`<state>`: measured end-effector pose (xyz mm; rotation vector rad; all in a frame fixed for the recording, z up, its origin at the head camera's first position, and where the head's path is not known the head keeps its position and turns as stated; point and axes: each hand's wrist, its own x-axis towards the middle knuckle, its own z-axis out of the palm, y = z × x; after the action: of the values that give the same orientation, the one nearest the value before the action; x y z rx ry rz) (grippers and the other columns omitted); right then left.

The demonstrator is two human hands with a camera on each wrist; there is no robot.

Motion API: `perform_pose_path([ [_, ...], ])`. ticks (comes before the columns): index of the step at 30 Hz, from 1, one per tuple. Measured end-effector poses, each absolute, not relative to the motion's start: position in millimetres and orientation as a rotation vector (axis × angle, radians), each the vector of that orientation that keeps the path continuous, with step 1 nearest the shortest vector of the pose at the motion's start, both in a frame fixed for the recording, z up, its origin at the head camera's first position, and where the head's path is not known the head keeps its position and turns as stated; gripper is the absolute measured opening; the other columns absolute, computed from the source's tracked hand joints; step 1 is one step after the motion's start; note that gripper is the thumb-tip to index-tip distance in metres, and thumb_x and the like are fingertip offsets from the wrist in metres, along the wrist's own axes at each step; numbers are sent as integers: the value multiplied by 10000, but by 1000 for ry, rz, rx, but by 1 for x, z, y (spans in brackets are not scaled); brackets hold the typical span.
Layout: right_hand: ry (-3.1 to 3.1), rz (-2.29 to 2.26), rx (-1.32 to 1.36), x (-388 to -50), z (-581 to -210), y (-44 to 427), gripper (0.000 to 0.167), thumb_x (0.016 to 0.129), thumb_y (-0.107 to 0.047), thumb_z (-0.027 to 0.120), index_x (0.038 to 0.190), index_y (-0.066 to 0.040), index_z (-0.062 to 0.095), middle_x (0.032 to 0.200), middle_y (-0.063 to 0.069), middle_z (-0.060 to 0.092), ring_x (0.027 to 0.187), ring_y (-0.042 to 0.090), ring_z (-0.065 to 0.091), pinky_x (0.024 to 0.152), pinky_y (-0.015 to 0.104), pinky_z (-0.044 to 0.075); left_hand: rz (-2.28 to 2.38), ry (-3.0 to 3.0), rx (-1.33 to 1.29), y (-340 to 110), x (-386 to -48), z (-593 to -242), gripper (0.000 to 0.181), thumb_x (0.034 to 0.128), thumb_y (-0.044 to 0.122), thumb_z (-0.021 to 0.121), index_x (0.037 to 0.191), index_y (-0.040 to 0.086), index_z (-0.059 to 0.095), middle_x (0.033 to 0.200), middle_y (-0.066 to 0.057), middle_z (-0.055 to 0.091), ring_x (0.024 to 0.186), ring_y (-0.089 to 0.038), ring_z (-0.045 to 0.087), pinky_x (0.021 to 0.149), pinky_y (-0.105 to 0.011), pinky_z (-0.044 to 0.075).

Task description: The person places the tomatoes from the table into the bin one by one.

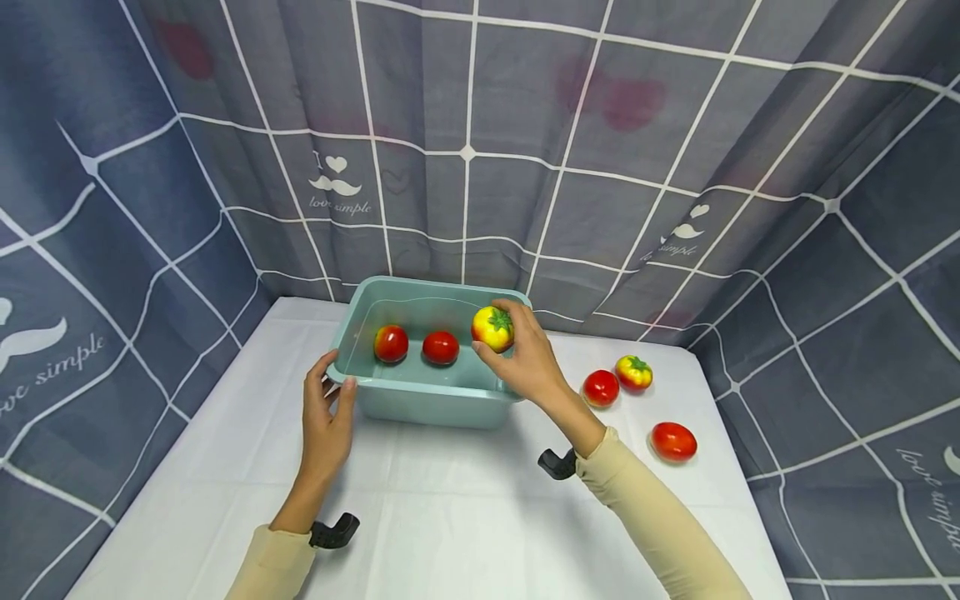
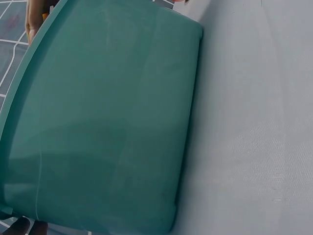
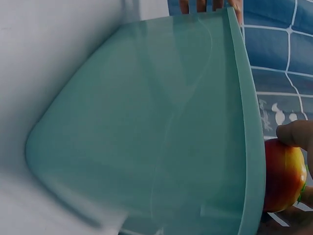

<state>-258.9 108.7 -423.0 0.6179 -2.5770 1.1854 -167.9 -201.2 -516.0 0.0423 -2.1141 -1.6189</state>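
A light-green plastic basin [image 1: 431,406] stands on the white-covered table. Inside it, apart from each other, lie two red tomatoes, one on the left [image 1: 391,343] and one nearer the middle [image 1: 440,347]. My left hand [image 1: 327,429] grips the basin's front left corner by the rim. Over the basin's right end, my right hand [image 1: 529,357] holds a yellow-and-red tomato [image 1: 492,328] with a green leafy top, between thumb and fingers. In the right wrist view that tomato [image 3: 283,175] shows just beyond the rim, partly hidden by the hand.
Right of the basin, on the white cloth [image 1: 450,517], lie a red tomato [image 1: 601,388], a yellow-and-red one [image 1: 633,373] beside it, and another red one [image 1: 673,442] nearer the front. Grey checked curtains [image 1: 420,183] surround the table at the back and both sides.
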Motion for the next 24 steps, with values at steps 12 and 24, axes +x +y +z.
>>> perform_pose_path([
  [12, -2625, 1183, 716, -256, -427, 82, 684, 955, -358, 805, 1534, -167, 496, 1467, 56, 566, 1228, 231, 597, 1036, 425, 561, -1631, -2092, 31, -201, -167, -515, 556, 1125, 183, 569, 1649, 248, 395, 1703, -41, 359, 1506, -327, 426, 1193, -234, 371],
  [24, -2657, 1175, 703, -256, -428, 78, 679, 970, -388, 792, 1536, -158, 495, 1492, 49, 553, 1327, 267, 573, 1070, 506, 554, -1638, -2101, 48, -201, -167, -515, 562, 1125, 190, 572, 1652, 264, 391, 1706, -30, 359, 1497, -310, 435, 1204, -277, 372],
])
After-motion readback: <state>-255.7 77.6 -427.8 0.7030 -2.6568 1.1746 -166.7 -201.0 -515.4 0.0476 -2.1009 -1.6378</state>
